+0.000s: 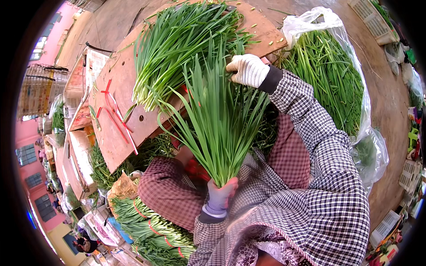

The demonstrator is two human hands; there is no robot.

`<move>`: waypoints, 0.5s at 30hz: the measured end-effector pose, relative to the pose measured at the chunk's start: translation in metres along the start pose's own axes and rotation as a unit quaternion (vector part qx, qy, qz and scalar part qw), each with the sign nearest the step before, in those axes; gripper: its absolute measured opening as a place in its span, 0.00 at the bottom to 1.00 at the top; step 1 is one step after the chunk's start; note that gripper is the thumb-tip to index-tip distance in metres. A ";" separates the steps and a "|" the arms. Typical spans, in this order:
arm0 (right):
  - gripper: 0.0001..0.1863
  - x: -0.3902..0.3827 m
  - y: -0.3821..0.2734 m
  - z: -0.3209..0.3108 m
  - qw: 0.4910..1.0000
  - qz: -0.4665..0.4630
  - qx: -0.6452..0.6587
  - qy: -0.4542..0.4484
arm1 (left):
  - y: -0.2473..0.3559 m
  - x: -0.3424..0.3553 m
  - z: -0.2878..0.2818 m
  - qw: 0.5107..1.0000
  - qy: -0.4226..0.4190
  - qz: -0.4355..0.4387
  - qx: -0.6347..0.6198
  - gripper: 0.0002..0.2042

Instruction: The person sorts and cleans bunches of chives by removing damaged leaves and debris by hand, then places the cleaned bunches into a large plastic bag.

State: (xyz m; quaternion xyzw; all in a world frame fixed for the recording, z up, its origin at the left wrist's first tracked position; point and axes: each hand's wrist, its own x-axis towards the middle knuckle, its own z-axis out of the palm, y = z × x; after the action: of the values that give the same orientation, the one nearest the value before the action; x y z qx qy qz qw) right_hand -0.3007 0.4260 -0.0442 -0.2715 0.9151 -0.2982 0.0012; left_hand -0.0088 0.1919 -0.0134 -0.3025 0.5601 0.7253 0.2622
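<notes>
My left hand (221, 194), in a pale purple and pink glove, is wrapped round the stem ends of a bunch of garlic chives (219, 133). The long green leaves fan upward from it in front of my lap. At the upper right of the bunch is my right hand (250, 70) in a white knit glove. Its fingers are curled closed beside the leaf tips; whether a leaf is between them I cannot make out. Beyond, a larger heap of loose chives (177, 48) lies on a reddish-brown board (111, 84).
Red and white tie strips (117, 116) lie on the board's left part. A clear plastic bag (364, 111) full of greens (330, 73) stands at my right. Bundles with red ties (153, 228) are stacked at lower left. Loose leaves (104, 166) lie under the board; crates (372, 20) stand at far right.
</notes>
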 end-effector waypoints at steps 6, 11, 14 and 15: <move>0.12 -0.003 -0.003 0.006 0.995 0.021 0.079 0.057 | -0.002 -0.001 -0.002 1.000 -0.002 0.014 -0.002 0.11; 0.12 -0.012 0.023 -0.031 0.966 0.131 0.173 0.141 | -0.003 -0.002 -0.003 1.000 -0.001 0.020 -0.017 0.11; 0.12 -0.026 0.040 -0.046 0.986 0.144 -0.011 0.081 | -0.007 0.000 -0.011 0.999 -0.017 -0.011 -0.039 0.09; 0.12 -0.032 0.029 -0.053 0.984 0.169 -0.020 0.043 | -0.009 0.001 -0.016 0.998 -0.021 -0.019 -0.048 0.09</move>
State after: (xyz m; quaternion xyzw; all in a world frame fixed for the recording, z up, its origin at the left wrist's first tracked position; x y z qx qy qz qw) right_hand -0.2965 0.4908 -0.0220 -0.0998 0.9529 -0.2864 0.0067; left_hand -0.0003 0.1790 -0.0227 -0.3097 0.5131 0.7526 0.2728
